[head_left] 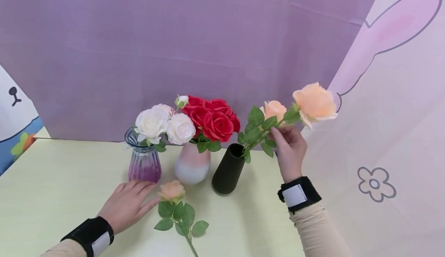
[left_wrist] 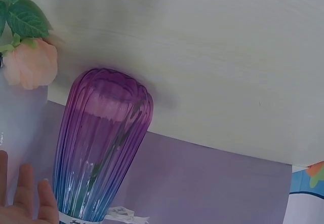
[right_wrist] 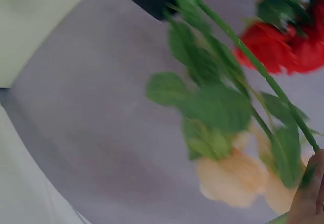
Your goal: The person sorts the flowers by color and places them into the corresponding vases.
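The left hand (head_left: 126,205) lies palm down and low, its fingers straight and spread a little, pointing forward and to the right, with a black wrist strap with a white patch behind it and a beige sleeve running back to the lower left edge of the head view. The right hand (head_left: 290,150) is raised higher on the right, its forearm rising steeply from the lower edge in a beige sleeve with the same kind of strap. Its fingers (head_left: 278,135) are curled and pinched together at the top, the back of the hand facing the camera.
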### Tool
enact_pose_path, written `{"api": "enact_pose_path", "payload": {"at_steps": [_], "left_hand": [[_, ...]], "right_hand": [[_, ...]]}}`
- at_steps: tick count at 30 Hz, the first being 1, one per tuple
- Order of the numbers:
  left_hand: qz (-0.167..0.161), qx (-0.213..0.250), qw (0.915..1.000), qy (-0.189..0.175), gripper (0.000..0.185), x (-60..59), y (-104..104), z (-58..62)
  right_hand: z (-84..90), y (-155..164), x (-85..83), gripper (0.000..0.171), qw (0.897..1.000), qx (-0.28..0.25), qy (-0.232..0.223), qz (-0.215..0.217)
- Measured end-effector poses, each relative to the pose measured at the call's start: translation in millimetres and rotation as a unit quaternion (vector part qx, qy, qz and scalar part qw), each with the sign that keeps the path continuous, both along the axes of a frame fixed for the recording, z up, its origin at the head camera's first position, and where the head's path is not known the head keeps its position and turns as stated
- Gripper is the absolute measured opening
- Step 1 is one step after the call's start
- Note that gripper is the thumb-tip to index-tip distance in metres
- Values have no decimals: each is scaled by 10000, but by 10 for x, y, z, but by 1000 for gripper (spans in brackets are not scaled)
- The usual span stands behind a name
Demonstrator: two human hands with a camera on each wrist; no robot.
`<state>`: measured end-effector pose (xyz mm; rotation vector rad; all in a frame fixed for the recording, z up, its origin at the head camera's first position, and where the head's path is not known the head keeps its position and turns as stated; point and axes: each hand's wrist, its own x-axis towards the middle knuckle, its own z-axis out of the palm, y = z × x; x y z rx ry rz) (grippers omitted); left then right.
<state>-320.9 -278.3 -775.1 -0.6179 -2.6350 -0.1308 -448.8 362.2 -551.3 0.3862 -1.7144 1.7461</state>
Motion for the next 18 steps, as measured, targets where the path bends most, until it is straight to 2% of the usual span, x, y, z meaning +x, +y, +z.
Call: {"api": "enact_pose_path", "payload": {"at_steps": [5,7,8,11,14,15,16,18], "left_hand": [[24,-15,10000,-28,75,28,-17,-91],[25,-38,10000,-51,75,38,-21,-144],[27,-49,10000,-65,75,43,-25,-174],[28,-27,9999,-101,75,55,-34,-240],[30,22,9999,-107,75,62,-40,-265],[31,36,9999,-110,75,60,-42,-266],[40,37,9999,-116,75,59,-42,-264],[85,13,9999,-146,76,61,-45,-260]], "right_hand": [[-640,-24,-252,30,9969,518,-488,-323],[-788,-83,-275,28,9945,728,-620,-416],[-816,-136,-260,26,9943,736,-659,-393],[-610,-424,-7,27,9902,830,-1039,-420],[-491,-652,152,29,9853,1008,-1258,-573],[-510,-695,168,29,9826,1146,-1282,-696],[-602,-707,131,27,9827,1217,-1150,-787],[-781,-705,36,28,9797,1303,-1235,-894]]}}
